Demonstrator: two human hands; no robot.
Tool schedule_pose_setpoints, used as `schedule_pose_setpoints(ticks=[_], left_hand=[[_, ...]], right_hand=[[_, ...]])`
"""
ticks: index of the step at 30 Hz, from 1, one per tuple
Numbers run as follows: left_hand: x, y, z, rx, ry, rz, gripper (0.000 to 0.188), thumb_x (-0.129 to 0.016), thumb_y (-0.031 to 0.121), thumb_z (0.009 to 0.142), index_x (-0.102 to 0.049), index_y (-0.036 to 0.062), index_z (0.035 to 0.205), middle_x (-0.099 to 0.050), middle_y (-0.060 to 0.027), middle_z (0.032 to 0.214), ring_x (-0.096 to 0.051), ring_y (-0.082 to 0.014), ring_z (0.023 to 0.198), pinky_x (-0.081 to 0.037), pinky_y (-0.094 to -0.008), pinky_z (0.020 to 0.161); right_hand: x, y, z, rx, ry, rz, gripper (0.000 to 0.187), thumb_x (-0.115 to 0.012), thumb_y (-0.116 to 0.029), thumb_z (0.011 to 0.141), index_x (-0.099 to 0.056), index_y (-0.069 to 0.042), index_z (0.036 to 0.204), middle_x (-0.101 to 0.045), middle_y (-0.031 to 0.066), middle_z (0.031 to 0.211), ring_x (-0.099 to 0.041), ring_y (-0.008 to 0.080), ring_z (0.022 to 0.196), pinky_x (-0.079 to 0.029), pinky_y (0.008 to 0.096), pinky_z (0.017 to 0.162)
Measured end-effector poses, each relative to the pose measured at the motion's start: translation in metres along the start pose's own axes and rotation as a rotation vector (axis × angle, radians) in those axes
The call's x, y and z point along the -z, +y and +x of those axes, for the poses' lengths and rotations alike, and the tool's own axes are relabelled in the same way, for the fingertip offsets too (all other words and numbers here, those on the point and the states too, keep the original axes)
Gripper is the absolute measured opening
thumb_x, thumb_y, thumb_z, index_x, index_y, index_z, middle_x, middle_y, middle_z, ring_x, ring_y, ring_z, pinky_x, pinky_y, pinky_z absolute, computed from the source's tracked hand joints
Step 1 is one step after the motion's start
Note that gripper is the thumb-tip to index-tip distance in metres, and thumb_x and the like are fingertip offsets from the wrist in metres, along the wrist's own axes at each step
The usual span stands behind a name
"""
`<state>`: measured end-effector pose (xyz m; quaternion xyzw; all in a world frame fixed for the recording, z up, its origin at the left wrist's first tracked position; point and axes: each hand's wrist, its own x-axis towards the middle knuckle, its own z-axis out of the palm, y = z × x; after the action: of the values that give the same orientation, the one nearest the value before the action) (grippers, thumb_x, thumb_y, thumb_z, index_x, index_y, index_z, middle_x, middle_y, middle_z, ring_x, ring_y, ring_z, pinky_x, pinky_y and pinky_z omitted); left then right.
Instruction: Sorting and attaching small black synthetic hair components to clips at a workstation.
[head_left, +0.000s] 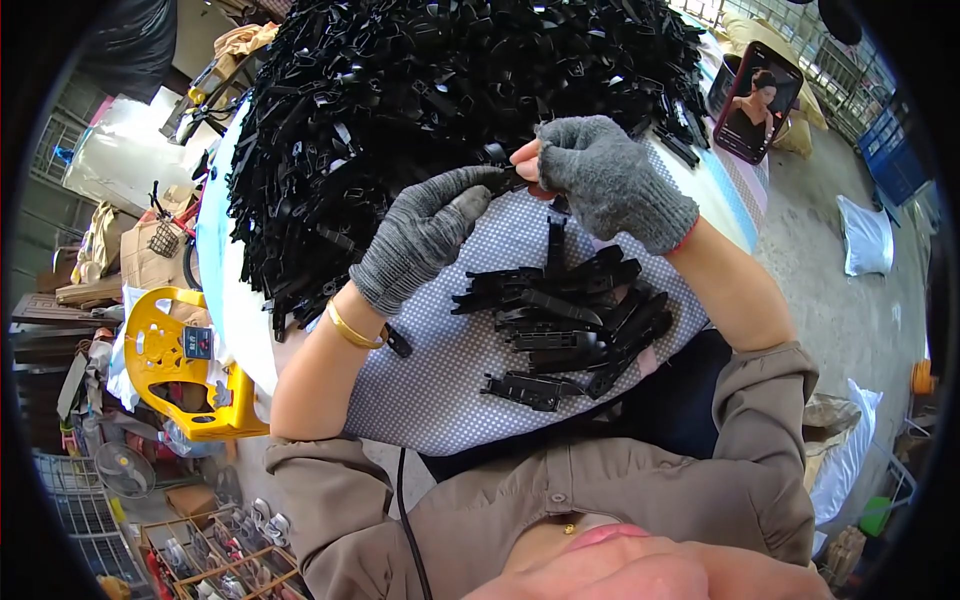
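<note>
Both my hands wear grey knitted gloves and meet above the near side of a heap of black plastic parts [400,100]. My left hand [425,232] is closed, pinching one end of a small black plastic part [511,181]. At its other end my right hand [612,185] is closed on the same part, with bare fingertips showing. The fingers hide most of this part. Below my hands, a smaller loose pile of long black plastic parts [556,338] lies on the dotted cloth [420,400] of the table.
A phone [758,103] showing a video stands at the table's right far side. Left of the table is a yellow plastic chair [150,345]. A blue crate [895,150] and a white sack [864,236] are on the floor at right. A black cable [408,520] hangs before my body.
</note>
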<state>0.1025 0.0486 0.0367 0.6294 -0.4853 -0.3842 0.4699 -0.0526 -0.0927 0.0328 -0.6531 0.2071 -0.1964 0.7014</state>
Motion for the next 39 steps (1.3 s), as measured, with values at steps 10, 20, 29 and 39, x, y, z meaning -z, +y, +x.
schedule_pose_setpoints(ticks=[10, 20, 29, 39], left_hand=[[0.011, 0.002, 0.005, -0.005, -0.125, 0.022, 0.029, -0.056, 0.020, 0.089, -0.060, 0.0043, 0.113, -0.055, 0.0039, 0.063, -0.041, -0.0009, 0.048, -0.035, -0.0142, 0.044], [0.009, 0.005, 0.003, -0.014, -0.102, 0.099, 0.025, -0.057, 0.021, 0.089, -0.062, 0.0039, 0.106, -0.058, 0.0008, 0.071, -0.046, -0.0031, 0.057, -0.040, -0.0174, 0.051], [-0.005, 0.009, 0.000, -0.028, -0.183, 0.125, 0.024, -0.056, 0.020, 0.088, -0.061, 0.0007, 0.102, -0.061, -0.0049, 0.079, -0.053, -0.0106, 0.072, -0.046, -0.0262, 0.067], [-0.044, -0.002, -0.009, -0.377, -0.074, 0.361, 0.025, -0.053, 0.014, 0.088, -0.056, 0.0030, 0.110, -0.063, -0.0134, 0.091, -0.061, -0.0280, 0.083, -0.048, -0.0367, 0.078]], right_hand=[[0.008, 0.001, 0.002, 0.195, -0.054, -0.260, 0.015, -0.062, -0.013, 0.084, -0.066, 0.000, 0.090, -0.063, 0.0061, 0.077, -0.060, 0.0118, 0.069, -0.051, 0.0246, 0.064], [0.000, -0.004, -0.004, 0.141, 0.001, -0.219, 0.017, -0.062, -0.016, 0.084, -0.066, 0.000, 0.090, -0.064, 0.0065, 0.077, -0.062, 0.0116, 0.070, -0.051, 0.0248, 0.066], [-0.004, -0.011, -0.004, 0.249, -0.060, -0.336, 0.044, -0.049, -0.040, 0.091, -0.063, 0.002, 0.089, -0.062, 0.0069, 0.081, -0.059, 0.0144, 0.075, -0.048, 0.0271, 0.071], [-0.025, 0.001, -0.013, 0.288, -0.226, -0.140, 0.058, -0.037, -0.053, 0.091, -0.063, -0.002, 0.099, -0.064, 0.0092, 0.091, -0.061, 0.0168, 0.085, -0.051, 0.0310, 0.075]])
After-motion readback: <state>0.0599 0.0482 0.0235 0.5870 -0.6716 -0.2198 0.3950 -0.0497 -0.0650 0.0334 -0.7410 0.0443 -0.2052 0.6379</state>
